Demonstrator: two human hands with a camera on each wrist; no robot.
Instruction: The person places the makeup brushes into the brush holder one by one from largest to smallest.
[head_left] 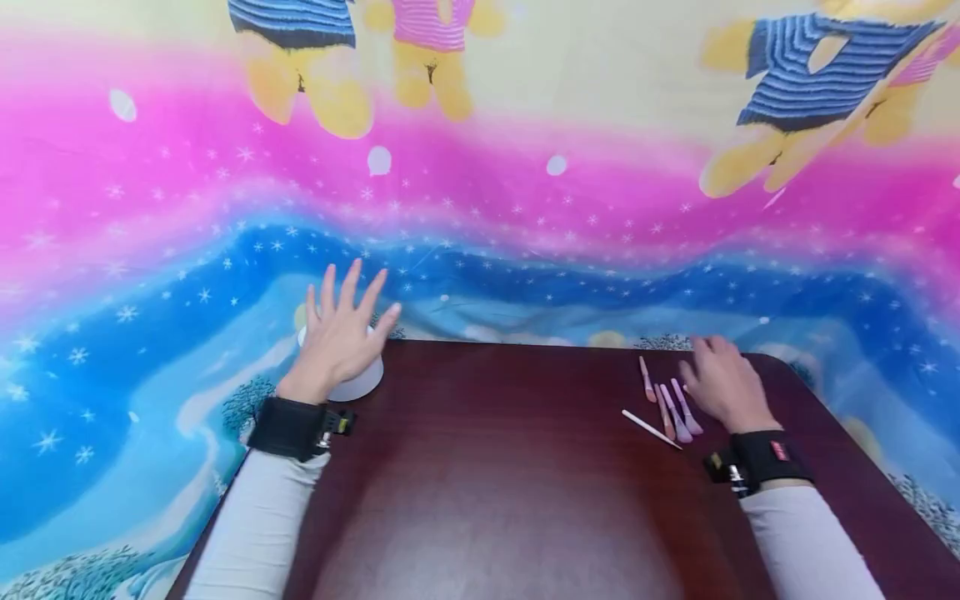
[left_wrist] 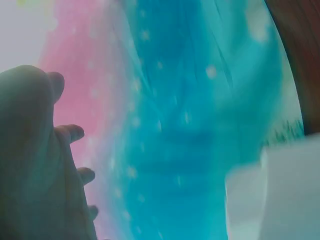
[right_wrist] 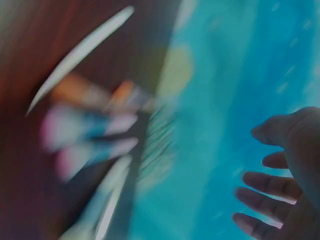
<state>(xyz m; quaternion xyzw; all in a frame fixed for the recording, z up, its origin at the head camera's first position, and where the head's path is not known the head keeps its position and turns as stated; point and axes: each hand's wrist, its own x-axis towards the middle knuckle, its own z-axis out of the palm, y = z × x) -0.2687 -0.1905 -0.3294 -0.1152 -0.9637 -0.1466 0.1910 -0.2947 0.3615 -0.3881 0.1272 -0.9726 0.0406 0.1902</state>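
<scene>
My left hand [head_left: 337, 337] is held with its fingers spread above a white object [head_left: 358, 386] with a rounded edge at the table's back left; the hand hides much of that object. In the left wrist view the same white object [left_wrist: 292, 190] shows pale, plain sides, and I cannot tell its kind. Beside my right hand [head_left: 723, 379], several small makeup brushes [head_left: 683, 433] with pink and purple tones lie on the table. A thin white stick [head_left: 651, 429] lies slantwise in front of them. Nothing is in the right hand's fingers [right_wrist: 270, 182], which stretch loosely apart.
The dark red-brown table [head_left: 510, 467] has a glossy top and a rounded back right corner. A cloth [head_left: 480, 217] printed with bears and snowflakes hangs behind it and around its sides. Black straps with small cameras circle both wrists.
</scene>
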